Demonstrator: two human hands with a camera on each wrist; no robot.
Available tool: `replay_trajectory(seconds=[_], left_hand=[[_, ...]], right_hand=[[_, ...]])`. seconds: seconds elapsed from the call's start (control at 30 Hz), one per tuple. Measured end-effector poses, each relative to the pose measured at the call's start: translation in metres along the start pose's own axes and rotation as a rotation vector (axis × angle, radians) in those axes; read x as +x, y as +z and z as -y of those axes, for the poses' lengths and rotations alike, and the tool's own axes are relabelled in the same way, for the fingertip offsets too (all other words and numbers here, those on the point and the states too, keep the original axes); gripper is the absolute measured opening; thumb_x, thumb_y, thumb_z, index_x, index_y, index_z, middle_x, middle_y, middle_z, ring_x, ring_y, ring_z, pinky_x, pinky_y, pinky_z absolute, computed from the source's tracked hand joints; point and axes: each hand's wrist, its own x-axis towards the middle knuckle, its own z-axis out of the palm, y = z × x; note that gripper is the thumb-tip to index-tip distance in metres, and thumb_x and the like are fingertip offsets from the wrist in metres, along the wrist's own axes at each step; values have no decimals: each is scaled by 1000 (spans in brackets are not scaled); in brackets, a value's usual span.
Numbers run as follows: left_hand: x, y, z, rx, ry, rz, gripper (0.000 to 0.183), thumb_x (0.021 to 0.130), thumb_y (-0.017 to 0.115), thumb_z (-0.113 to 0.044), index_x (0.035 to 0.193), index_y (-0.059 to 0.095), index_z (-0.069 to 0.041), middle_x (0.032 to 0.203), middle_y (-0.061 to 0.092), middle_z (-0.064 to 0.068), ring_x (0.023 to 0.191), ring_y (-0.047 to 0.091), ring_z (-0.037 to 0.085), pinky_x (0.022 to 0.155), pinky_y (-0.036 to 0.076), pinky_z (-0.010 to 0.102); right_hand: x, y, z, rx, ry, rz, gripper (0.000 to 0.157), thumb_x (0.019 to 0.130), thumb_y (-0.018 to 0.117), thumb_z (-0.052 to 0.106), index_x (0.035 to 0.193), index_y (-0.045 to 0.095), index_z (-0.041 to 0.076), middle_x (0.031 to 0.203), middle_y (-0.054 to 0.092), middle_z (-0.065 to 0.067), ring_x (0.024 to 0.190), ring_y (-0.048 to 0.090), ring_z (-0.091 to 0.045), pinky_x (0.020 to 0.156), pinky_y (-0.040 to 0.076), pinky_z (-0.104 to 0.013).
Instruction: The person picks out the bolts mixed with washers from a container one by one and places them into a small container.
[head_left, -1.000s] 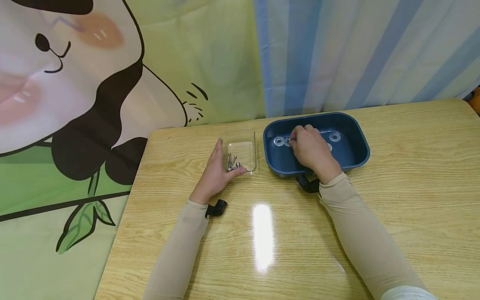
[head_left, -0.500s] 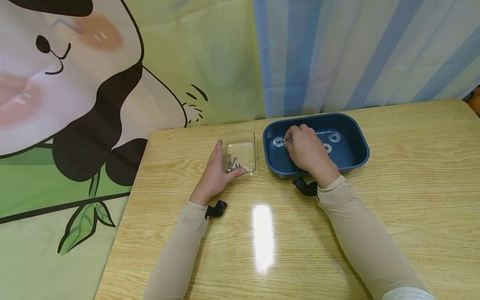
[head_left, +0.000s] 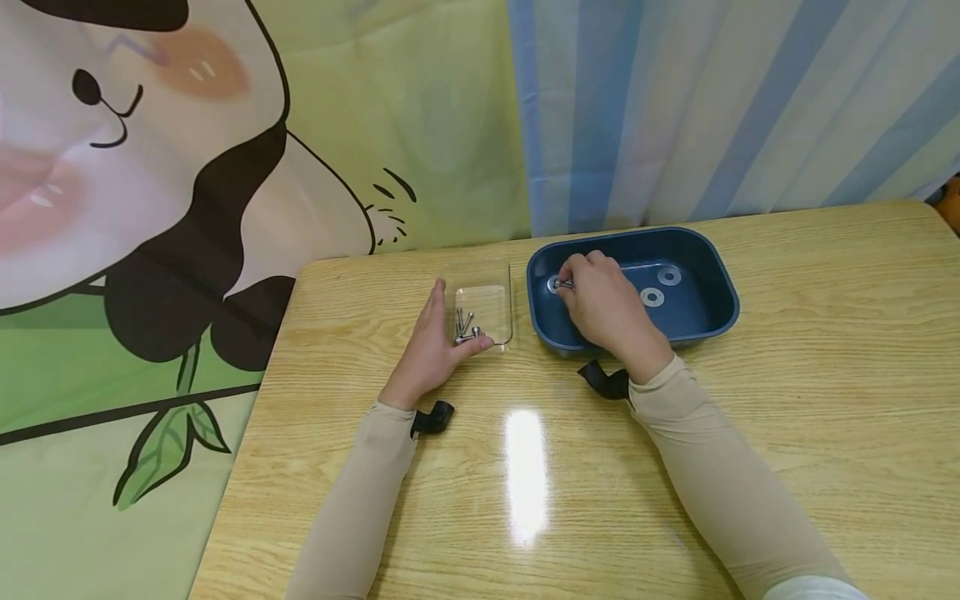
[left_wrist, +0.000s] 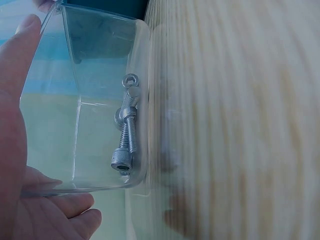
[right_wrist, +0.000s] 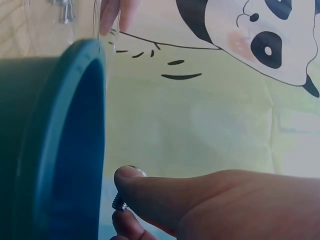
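In the head view, my left hand [head_left: 429,348] grips a small clear plastic box [head_left: 491,302], thumb on the near side and fingers along the left. Several socket-head screws [left_wrist: 122,156] lie together inside it, their heads and threads plain in the left wrist view. My right hand [head_left: 613,310] reaches into a dark blue basin [head_left: 722,287]. Between thumb and finger it pinches a screw [right_wrist: 119,202], its threaded end showing. The screw is over or close to a washer [head_left: 553,284] at the basin's left; contact is unclear. Two more washers [head_left: 652,297] lie flat to the right.
Box and basin stand side by side near the back edge of a wooden table [head_left: 825,333]. Behind it hang a panda-print cloth [head_left: 337,125] and a striped curtain [head_left: 675,108]. Black wrist mounts sit below both hands. An orange object [head_left: 951,200] shows at the far right.
My right hand has moved left inside the basin with the screw, toward the leftmost washer, uncovering the middle washer fully. The left hand and clear box have stayed put.
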Motion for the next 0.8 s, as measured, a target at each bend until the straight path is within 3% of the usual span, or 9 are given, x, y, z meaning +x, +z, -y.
replay_trajectory(seconds=[0.8], left_hand=[[0, 0, 1, 0, 14, -5, 125, 82, 69, -69, 162, -7, -9, 168, 1, 17, 153, 9, 34, 120, 20, 53]], right_hand=[[-6, 21, 23, -34, -156, -65, 17, 102, 62, 16, 112, 62, 2, 107, 56, -16, 100, 52, -33, 79, 49, -44]])
